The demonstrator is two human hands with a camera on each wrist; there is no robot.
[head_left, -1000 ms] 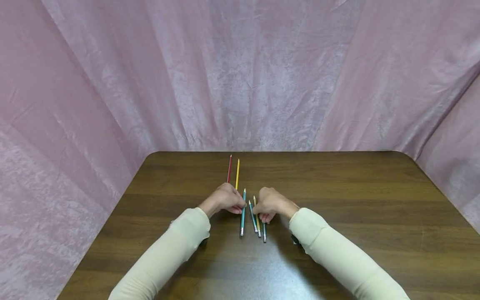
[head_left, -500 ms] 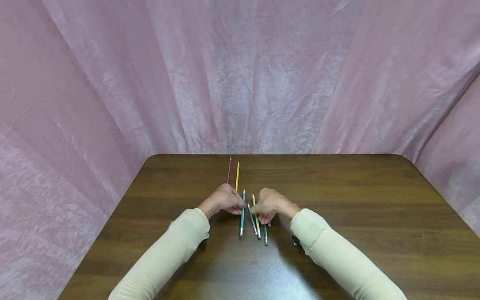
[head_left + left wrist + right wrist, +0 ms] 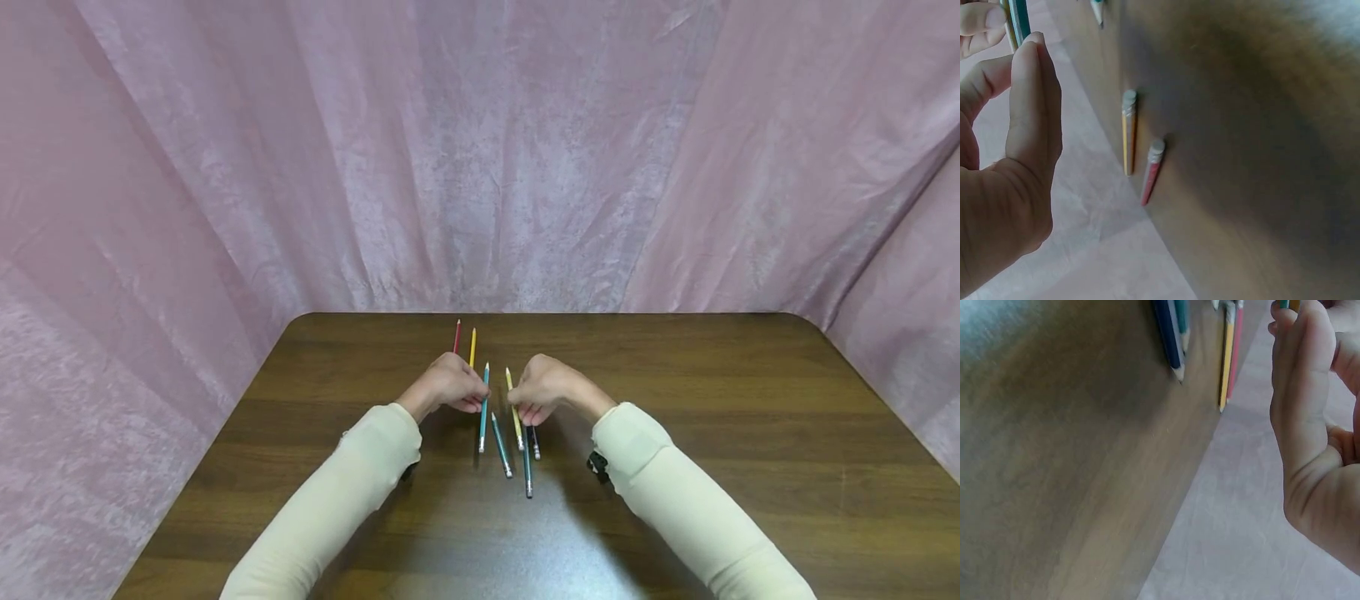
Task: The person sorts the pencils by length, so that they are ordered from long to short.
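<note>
My left hand [image 3: 453,385] pinches a light teal pencil [image 3: 483,425] between thumb and fingertips, its tip pointing away from me. Just to the right, a pale yellow pencil [image 3: 517,427] is pinched by my right hand [image 3: 543,390]. Both pencils are held above the table, side by side and apart in the head view. Below and between the hands lie a short teal pencil [image 3: 502,446], a longer teal pencil [image 3: 528,475] and a dark pencil [image 3: 536,446], the last two partly hidden by my right hand. In the right wrist view the dark pencil [image 3: 1169,337] looks navy.
Beyond my left hand, a red pencil [image 3: 457,337] and a deeper yellow pencil [image 3: 472,343] lie on the brown wooden table [image 3: 712,400]. Their eraser ends are hidden in the head view. A pink curtain [image 3: 487,167] hangs behind the table's far edge.
Both hands have risen, lifting the light teal and pale yellow pencils. The pale yellow pencil has left the short teal one beside it. More of the dark pencil now shows.
</note>
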